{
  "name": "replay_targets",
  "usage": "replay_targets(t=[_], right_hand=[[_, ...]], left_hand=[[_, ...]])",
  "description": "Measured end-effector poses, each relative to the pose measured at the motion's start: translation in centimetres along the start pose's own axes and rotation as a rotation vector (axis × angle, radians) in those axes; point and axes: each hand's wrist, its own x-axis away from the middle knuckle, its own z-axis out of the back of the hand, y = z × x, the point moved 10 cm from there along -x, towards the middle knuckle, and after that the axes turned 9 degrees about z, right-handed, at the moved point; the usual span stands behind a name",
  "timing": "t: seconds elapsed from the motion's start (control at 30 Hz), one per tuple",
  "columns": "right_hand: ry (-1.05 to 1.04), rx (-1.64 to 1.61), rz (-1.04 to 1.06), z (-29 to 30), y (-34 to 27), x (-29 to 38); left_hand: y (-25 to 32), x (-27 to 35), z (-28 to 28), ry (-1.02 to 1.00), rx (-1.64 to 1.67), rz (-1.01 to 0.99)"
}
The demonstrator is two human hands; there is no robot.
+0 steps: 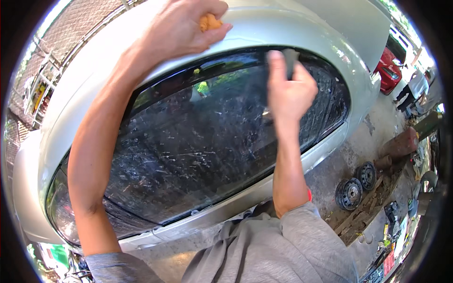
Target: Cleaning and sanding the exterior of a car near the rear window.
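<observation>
A silver car's roof panel (247, 30) curves above its dark side windows (191, 141), whose glass carries whitish streaks and smudges. My left hand (193, 30) is over the roof, fingers closed around a crumpled orange lump (210, 22), perhaps a cloth or sponge. At the upper edge of the window glass, my right hand (292, 83) grips a small dark grey flat piece (290, 62); it is blurred, and its exact kind cannot be told. Whether that piece touches the glass is not clear.
Two steel wheel rims (349, 194) rest on the concrete ground at the right, near a rusty metal cylinder (400, 143). A red car (390, 69) and a person in a light top (417, 85) are farther off. Wire fencing (76, 30) stands beyond the roof.
</observation>
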Motion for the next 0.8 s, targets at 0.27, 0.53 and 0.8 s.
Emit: replay_targets(t=[0.27,0.53,0.8], right_hand=[[0.071,-0.055,-0.104,2.5,4.9,-0.9],[0.09,0.24,0.071,4.2,5.3,-2.4],[0.014,0.38,0.036,5.3,7.2,-3.9]], left_hand=[[0.8,-3.0,-3.9,-0.27,-0.037,0.046],[1.4,0.7,-0.1,-0.055,-0.329,0.199],[1.6,0.7,-0.4,-0.006,-0.383,0.342]])
